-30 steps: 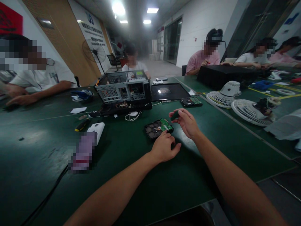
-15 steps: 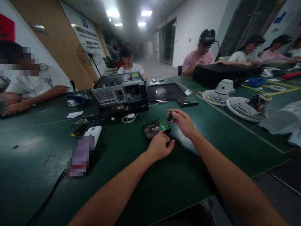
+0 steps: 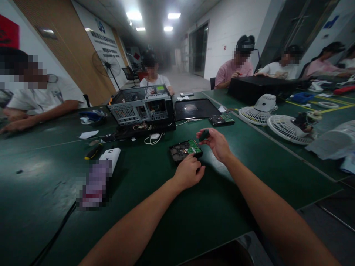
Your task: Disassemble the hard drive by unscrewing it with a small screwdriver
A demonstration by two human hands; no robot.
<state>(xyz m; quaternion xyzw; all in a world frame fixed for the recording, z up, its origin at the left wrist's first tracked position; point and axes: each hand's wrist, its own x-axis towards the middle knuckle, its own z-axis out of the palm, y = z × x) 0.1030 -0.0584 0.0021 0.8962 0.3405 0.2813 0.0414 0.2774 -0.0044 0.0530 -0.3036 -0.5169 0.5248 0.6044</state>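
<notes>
A hard drive (image 3: pixel 184 151) lies flat on the green table, its green circuit board facing up. My left hand (image 3: pixel 190 170) is at its near edge, fingers curled and fingertips pressed on the drive, steadying it; the exact hold is partly hidden. Just above the drive's right side, my right hand (image 3: pixel 216 145) pinches the dark green handle of a screwdriver (image 3: pixel 204 135) between thumb and fingers. The tool's shaft and tip are too small to make out.
Beyond the drive stands an opened computer case (image 3: pixel 141 109). A second hard drive (image 3: pixel 222 119) and a black panel (image 3: pixel 196 108) are to its right. Fan parts (image 3: pixel 288 127) lie further right. At left are a yellow-black screwdriver (image 3: pixel 93 152) and a white device (image 3: pixel 112 157). Other people sit around.
The screwdriver handle has turned in my right fingers and now leans more to the right. My left hand and the hard drive have stayed nearly still.
</notes>
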